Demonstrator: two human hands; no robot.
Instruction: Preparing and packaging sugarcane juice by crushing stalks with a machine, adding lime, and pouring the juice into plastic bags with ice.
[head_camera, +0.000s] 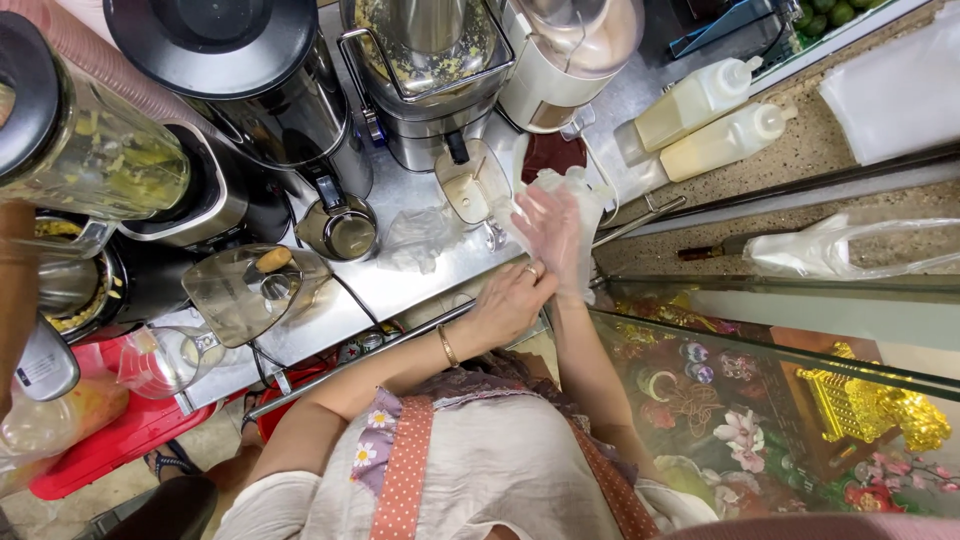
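Note:
My right hand is inside a clear plastic glove, fingers spread, above the steel counter. My left hand, with a ring and a gold bracelet, pinches the glove's cuff at my right wrist. Just beyond the gloved fingers stands a clear plastic jug with pale liquid in it. A crumpled piece of clear plastic lies on the counter to the left of my hands.
Juicers and a blender jar with yellow pulp line the back. A small steel cup, a clear lid, two squeeze bottles and a plastic bag are nearby. A glass case is at right.

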